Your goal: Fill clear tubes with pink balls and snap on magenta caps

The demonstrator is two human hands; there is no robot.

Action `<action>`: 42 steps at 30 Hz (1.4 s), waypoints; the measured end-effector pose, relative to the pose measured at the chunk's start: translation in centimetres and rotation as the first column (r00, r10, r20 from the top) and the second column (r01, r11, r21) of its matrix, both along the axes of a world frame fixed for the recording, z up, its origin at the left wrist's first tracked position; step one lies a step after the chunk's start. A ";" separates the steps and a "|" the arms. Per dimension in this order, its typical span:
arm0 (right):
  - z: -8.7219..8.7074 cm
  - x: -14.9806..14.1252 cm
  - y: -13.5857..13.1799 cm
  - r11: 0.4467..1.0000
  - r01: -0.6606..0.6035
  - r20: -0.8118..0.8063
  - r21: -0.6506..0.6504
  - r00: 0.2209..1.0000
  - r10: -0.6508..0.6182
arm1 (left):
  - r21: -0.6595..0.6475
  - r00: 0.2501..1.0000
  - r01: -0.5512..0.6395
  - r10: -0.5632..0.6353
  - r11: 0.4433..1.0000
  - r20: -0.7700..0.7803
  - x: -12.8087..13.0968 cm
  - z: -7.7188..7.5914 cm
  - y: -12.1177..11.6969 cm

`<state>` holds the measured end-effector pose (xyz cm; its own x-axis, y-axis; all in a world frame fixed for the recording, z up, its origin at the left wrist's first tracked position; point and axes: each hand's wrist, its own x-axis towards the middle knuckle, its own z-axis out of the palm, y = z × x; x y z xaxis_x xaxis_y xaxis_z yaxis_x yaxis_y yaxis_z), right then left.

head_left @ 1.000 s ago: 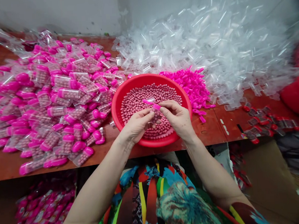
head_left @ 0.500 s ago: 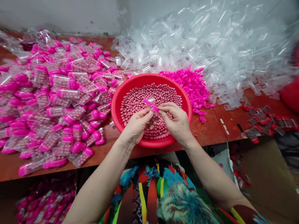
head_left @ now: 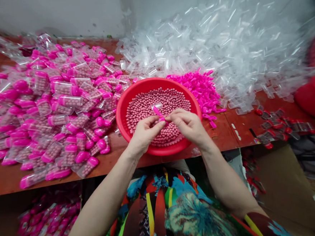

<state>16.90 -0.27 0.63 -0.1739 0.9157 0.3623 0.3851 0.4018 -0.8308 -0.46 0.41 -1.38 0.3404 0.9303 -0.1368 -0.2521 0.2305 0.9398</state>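
Note:
Over the red bowl (head_left: 121,122), both hands meet at a small pink plastic cap (head_left: 157,112), its narrow end pointing up and away from me. My left hand (head_left: 145,134) pinches it between thumb and forefinger. From the other side, my right hand (head_left: 188,126) grips it with closed fingertips touching those of the left. Fingers cover the cap's lower part. Small round pink beads (head_left: 140,110) fill the bowl beneath the hands. A short clear tube (head_left: 157,105) shows just behind the cap, lying on the beads.
Left of the bowl spreads a heap of bead-filled clear tubes with pink caps (head_left: 70,100). Loose pink caps (head_left: 201,93) lie right of it, before a large pile of clear tubes (head_left: 195,47). Red-capped containers (head_left: 279,125) and a red container (head_left: 312,96) are farther right.
The pink cap has turned more upright between my fingers. My right fingers have drawn closer together, and my left fingers have curled in around its lower end.

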 end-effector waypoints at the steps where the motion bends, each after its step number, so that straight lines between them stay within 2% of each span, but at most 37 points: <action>1: 0.4 0.3 0.5 0.999 0.014 -0.027 -0.030 1.000 -0.014 | 0.079 0.996 0.033 -0.026 0.996 -0.084 0.1 0.0 0.0; 3: 1.2 0.5 1.3 0.999 0.040 -0.025 0.005 0.999 -0.040 | 0.232 0.962 0.078 -0.012 0.969 -0.273 0.4 0.0 -0.1; 4: 1.5 0.4 1.6 0.998 0.023 0.020 0.064 0.999 -0.025 | 0.285 0.940 0.084 0.018 0.955 -0.340 0.5 0.0 -0.1; 6: 1.7 -0.1 1.7 0.979 -0.079 0.193 0.190 0.980 0.041 | 0.306 0.925 0.062 0.060 0.950 -0.376 0.6 -0.2 -0.1; 7: 1.6 -0.4 1.5 0.965 -0.117 0.283 0.236 0.958 0.047 | 0.282 0.935 0.035 0.068 0.959 -0.347 0.5 -0.3 -0.1; 9: 1.0 -0.6 0.9 0.951 -0.088 0.379 0.295 0.925 -0.032 | 0.199 0.965 -0.029 0.079 0.980 -0.252 0.4 -0.4 -0.1; 12: -0.3 0.0 -0.1 0.955 0.048 0.347 0.292 0.925 -0.152 | 0.019 0.991 -0.093 0.095 0.995 -0.090 0.1 -0.1 0.0; 15: -1.5 0.1 -1.0 0.971 0.041 0.306 0.236 0.945 -0.115 | -0.167 0.995 -0.065 0.077 0.984 0.068 -0.1 0.5 0.3; 17: -2.3 -0.6 -1.5 0.969 0.041 0.293 0.245 0.949 -0.114 | -0.250 0.988 -0.031 0.068 0.968 0.141 -0.3 0.7 0.5; 22: -3.6 -3.6 -1.9 0.947 0.134 0.358 0.292 0.903 -0.238 | -0.347 0.976 -0.013 0.088 0.938 0.202 -0.4 0.1 0.8; 26: -3.7 -4.3 -1.6 0.934 0.152 0.369 0.324 0.888 -0.273 | -0.342 0.974 -0.039 0.112 0.939 0.198 -0.4 -0.5 1.0; 32: -3.5 -3.8 -1.4 0.925 0.190 0.356 0.330 0.882 -0.308 | -0.320 0.985 -0.040 0.091 0.947 0.148 0.2 -0.4 1.0; 35: -3.7 -3.8 -1.3 0.914 0.207 0.374 0.349 0.863 -0.338 | -0.114 0.985 -0.171 0.172 0.979 -0.002 0.7 -0.5 0.6; 37: -3.7 -3.8 -1.3 0.916 0.196 0.404 0.350 0.851 -0.336 | 0.039 0.967 -0.232 0.235 0.972 -0.103 1.0 -0.5 0.3; 39: -3.6 -3.8 -1.3 0.936 0.176 0.437 0.304 0.848 -0.301 | 0.059 0.973 -0.203 0.208 0.977 -0.101 0.9 -0.4 0.2; 42: -3.3 -3.5 -1.2 0.962 0.178 0.442 0.206 0.860 -0.253 | -0.097 0.998 -0.037 0.041 0.995 0.046 0.4 0.1 0.3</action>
<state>13.35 -1.45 -2.65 -0.1598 0.8897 0.4276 0.7997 0.3706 -0.4724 -0.06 0.73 -1.31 0.3126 0.9262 -0.2110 -0.3069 0.3087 0.9003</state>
